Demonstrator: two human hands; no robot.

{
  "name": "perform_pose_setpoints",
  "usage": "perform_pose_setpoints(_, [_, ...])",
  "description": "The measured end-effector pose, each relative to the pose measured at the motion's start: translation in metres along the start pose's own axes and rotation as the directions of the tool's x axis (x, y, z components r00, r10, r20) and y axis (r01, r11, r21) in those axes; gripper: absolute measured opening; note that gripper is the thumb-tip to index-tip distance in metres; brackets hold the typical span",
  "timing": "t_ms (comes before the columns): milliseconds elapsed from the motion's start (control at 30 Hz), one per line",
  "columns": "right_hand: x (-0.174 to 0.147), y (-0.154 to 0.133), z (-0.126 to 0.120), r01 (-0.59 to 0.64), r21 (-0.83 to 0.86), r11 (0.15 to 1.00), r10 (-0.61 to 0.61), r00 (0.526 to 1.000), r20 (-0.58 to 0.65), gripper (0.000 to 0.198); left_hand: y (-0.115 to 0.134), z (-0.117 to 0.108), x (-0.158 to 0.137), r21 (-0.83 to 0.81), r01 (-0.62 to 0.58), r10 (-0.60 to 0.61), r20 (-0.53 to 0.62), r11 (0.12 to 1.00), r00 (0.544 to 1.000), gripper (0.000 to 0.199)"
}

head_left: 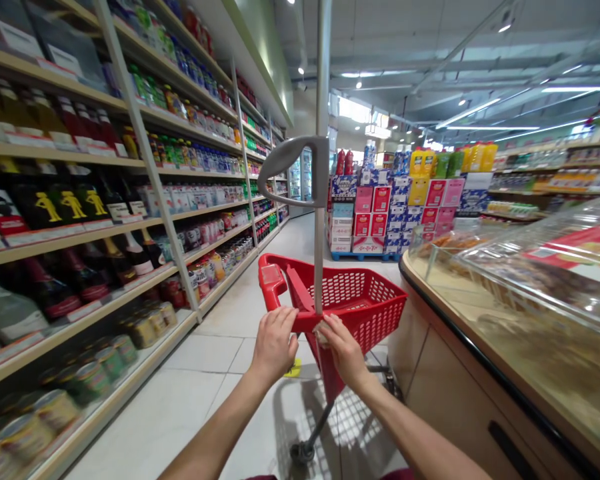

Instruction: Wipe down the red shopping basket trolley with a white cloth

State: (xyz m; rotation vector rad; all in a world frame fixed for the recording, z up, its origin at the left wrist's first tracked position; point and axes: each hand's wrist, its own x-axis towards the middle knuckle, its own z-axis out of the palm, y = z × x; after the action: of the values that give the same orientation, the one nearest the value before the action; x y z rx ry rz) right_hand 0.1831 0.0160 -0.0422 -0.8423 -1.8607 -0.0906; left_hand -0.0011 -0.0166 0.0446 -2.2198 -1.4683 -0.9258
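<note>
A red plastic shopping cart [380,283] with a perforated basket stands right in front of me. My left hand [275,341] is closed over its red handle [273,287], near the corner. Just right of the cart's upright pole [320,247], my right hand [344,348] pinches a crumpled pale cloth [321,333] against the handle bar. Whether it is cloth or paper I cannot make out. Higher on the pole sits a grey loop grip [293,172], which neither hand touches. No goods show in the visible part of the basket.
Shelves [170,217] of bottles and cans line the left side. On the right, a counter [430,327] with a black edge and clear covers stands close to the cart. Stacked drink cartons [373,213] sit on a blue pallet [360,255] ahead. Tiled floor [200,380] runs between.
</note>
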Motion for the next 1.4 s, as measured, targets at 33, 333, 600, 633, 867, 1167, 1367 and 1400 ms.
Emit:
perform_pose_setpoints(33, [-0.01,0.002,0.001,-0.025,0.001,1.0,0.025,0.999,0.028,0.034,-0.001,-0.003,0.002,-0.024,-0.008,0.009,0.02,1.0,1.0,0.039])
perform_pose_setpoints(333, [0.019,-0.019,-0.033,-0.189,0.161,0.969,0.208,0.972,-0.109,0.041,-0.018,0.002,0.013,-0.077,0.008,-0.005,0.04,0.997,0.999,0.029])
perform_pose_setpoints(600, [0.068,-0.032,-0.029,-0.072,0.145,0.987,0.069,0.997,0.024,0.035,0.046,0.014,0.012,-0.15,0.077,-0.086,-0.052,0.986,0.995,0.021])
perform_pose_setpoints(633, [0.063,-0.026,-0.035,-0.075,0.131,0.989,0.071,0.997,0.033,0.037,0.051,0.014,0.013,-0.175,0.051,-0.062,-0.057,0.983,0.996,0.023])
perform_pose_setpoints(867, [0.051,0.007,-0.09,-0.283,0.057,0.957,0.286,0.957,-0.043,0.036,0.022,0.017,0.031,-0.093,0.073,-0.07,0.032,0.993,0.997,0.045])
perform_pose_setpoints(1167, [0.058,-0.029,-0.086,-0.225,-0.15,0.963,0.225,0.974,-0.018,0.041,0.047,0.039,0.026,-0.081,0.079,-0.078,0.016,0.994,0.997,0.05])
perform_pose_setpoints(1367, [0.068,-0.057,-0.048,-0.209,-0.025,0.978,0.208,0.977,-0.047,0.041,0.043,0.02,0.038,-0.294,0.149,-0.159,-0.009,0.944,0.987,0.042])
perform_pose_setpoints(1400, [0.071,-0.056,-0.046,-0.245,0.03,0.969,0.247,0.967,-0.069,0.041,0.047,0.017,0.043,-0.333,0.148,-0.168,-0.033,0.931,0.985,0.041])
